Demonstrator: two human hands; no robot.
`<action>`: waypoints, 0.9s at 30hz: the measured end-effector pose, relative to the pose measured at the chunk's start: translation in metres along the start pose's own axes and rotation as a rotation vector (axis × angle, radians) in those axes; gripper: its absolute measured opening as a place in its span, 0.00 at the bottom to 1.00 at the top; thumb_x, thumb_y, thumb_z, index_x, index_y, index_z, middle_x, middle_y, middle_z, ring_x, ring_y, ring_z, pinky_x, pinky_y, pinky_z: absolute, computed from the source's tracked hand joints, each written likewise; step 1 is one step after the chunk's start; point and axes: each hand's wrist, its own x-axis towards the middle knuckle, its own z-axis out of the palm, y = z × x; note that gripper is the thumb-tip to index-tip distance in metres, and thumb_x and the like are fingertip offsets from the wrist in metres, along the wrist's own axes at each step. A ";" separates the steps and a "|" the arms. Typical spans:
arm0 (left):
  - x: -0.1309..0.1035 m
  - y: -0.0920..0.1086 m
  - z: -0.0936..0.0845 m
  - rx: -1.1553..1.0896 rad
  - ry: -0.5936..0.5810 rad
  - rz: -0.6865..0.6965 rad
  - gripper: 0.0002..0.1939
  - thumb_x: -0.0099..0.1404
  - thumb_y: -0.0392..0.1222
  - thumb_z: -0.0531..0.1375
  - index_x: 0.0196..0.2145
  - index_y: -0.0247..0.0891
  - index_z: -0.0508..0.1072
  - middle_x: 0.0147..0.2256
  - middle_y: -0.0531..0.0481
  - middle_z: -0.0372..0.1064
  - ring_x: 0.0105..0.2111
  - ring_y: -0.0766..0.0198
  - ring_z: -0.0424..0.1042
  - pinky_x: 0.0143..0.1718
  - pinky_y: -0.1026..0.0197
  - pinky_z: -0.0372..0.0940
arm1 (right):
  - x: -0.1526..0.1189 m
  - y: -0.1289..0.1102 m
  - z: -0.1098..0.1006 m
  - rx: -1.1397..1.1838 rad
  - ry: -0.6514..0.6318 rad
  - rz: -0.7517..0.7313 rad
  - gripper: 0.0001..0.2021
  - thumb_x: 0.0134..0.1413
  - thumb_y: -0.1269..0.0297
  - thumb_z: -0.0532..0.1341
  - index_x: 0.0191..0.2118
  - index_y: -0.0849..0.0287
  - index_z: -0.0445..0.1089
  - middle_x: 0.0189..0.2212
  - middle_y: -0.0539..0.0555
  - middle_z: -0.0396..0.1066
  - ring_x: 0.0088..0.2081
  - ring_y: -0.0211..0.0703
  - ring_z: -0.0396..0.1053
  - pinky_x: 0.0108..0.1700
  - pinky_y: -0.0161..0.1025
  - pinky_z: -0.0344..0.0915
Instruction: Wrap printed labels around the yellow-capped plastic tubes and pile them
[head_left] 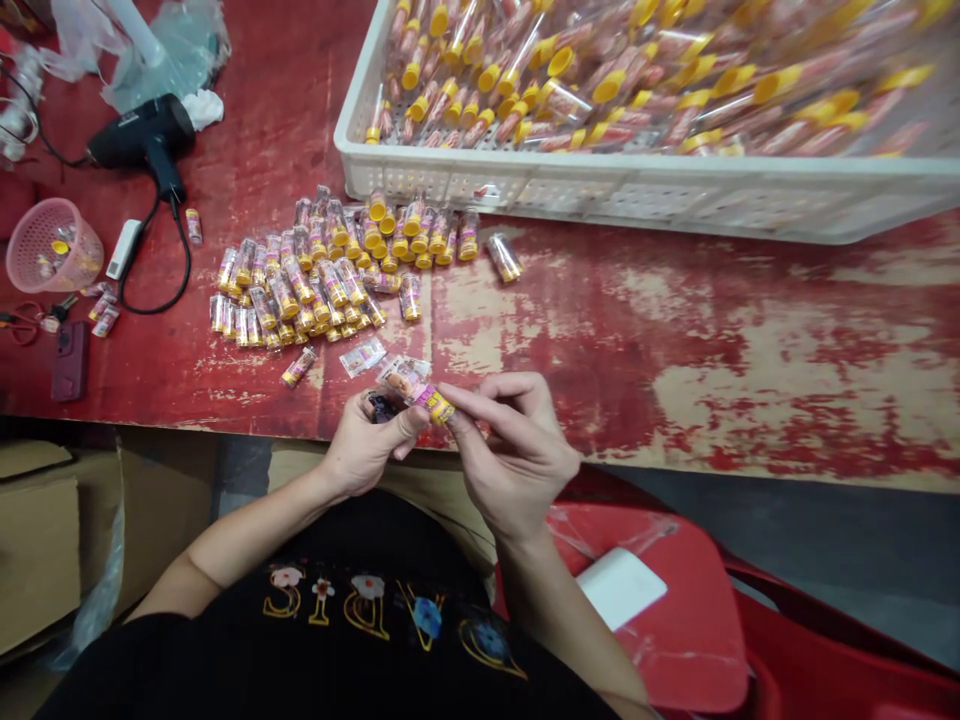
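Note:
Both hands meet at the near edge of the worn red table [675,330]. My left hand [367,440] cups a small dark object and pinches one end of a small clear tube with a yellow cap [424,395]. My right hand [510,440] grips the same tube's yellow end between thumb and fingertips. A clear wrapper piece [362,356] lies just beyond my hands. Further back lies a pile of several similar yellow-capped tubes [322,275].
A white plastic crate [600,190] full of yellow-capped tubes stands at the back right. At the left are a black heat gun [142,135] with its cord, a pink basket [49,245], a dark phone [69,360] and plastic bags. A red stool [660,610] sits below.

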 end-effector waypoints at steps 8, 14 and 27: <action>0.031 0.001 -0.013 -0.086 0.074 -0.015 0.26 0.49 0.58 0.72 0.33 0.33 0.75 0.16 0.58 0.59 0.16 0.77 0.52 0.17 0.70 0.43 | 0.029 0.051 0.043 0.238 0.012 0.258 0.08 0.56 0.64 0.66 0.41 0.54 0.80 0.34 0.52 0.72 0.35 0.38 0.70 0.34 0.37 0.68; 0.045 0.004 -0.033 -0.348 0.166 -0.148 0.15 0.60 0.46 0.68 0.40 0.32 0.76 0.36 0.44 0.75 0.25 0.73 0.66 0.21 0.72 0.57 | 0.113 0.102 0.097 0.127 -0.009 0.143 0.13 0.56 0.55 0.65 0.43 0.56 0.78 0.40 0.55 0.75 0.42 0.42 0.72 0.45 0.45 0.72; 0.031 -0.025 -0.058 -0.059 0.210 -0.054 0.18 0.59 0.49 0.67 0.40 0.34 0.72 0.22 0.60 0.52 0.18 0.75 0.48 0.19 0.70 0.43 | 0.029 0.104 0.020 -0.578 -0.562 0.047 0.07 0.60 0.61 0.60 0.35 0.57 0.71 0.37 0.58 0.68 0.41 0.51 0.66 0.44 0.46 0.65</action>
